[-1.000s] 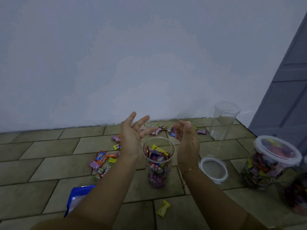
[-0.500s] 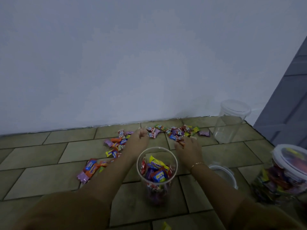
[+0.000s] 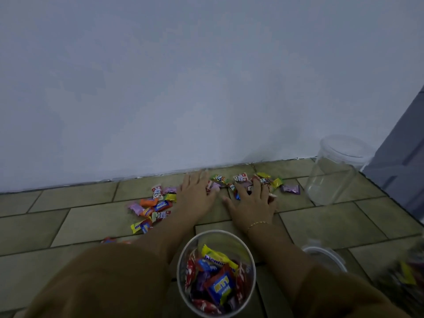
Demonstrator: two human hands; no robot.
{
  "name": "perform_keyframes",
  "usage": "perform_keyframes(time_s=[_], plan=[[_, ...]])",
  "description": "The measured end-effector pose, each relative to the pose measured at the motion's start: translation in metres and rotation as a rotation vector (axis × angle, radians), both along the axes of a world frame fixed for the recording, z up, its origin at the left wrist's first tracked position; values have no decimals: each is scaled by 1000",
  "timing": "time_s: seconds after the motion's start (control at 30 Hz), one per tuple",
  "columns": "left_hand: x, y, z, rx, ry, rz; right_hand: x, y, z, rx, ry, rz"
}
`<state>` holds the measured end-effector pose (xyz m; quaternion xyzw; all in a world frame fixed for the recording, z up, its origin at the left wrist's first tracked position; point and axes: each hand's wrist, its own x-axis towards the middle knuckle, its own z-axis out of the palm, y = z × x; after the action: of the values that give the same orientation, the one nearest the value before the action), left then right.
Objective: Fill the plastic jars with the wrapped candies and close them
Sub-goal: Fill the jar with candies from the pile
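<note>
A clear plastic jar (image 3: 183,267) stands open in front of me, partly filled with wrapped candies. Beyond it, my left hand (image 3: 197,193) and my right hand (image 3: 252,203) lie palm down on the tiled floor, fingers spread over a row of wrapped candies (image 3: 243,179) near the wall. Neither hand has closed around any candy. More candies (image 3: 152,208) lie scattered to the left of my left arm. An empty clear jar (image 3: 332,173) stands at the right by the wall. A white-rimmed lid (image 3: 325,254) lies on the floor at my right forearm.
A white wall runs along the far edge of the floor. A grey door (image 3: 403,157) stands at the right. Part of a filled jar (image 3: 406,278) shows blurred at the lower right edge.
Both hands dropped from above the open jar and reached forward onto the candies by the wall. My view moved forward and closer to the jar.
</note>
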<state>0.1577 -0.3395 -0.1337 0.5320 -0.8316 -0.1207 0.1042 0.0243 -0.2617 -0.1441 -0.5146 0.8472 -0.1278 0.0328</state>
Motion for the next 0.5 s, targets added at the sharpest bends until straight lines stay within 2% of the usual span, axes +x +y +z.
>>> perform_keyframes(time_s=[0.07, 0.23, 0.4, 0.5], plan=[[2, -1, -9, -47, -20, -25, 1, 2, -4, -55, 30, -29], [2, 13, -20, -181, 73, 33, 7, 6, -7, -219, 76, -50], [5, 30, -11, -200, -86, 42, 12, 22, -5, -245, 102, 104], [11, 45, -1, -120, -75, 23, 13, 34, -2, -224, 116, 135]])
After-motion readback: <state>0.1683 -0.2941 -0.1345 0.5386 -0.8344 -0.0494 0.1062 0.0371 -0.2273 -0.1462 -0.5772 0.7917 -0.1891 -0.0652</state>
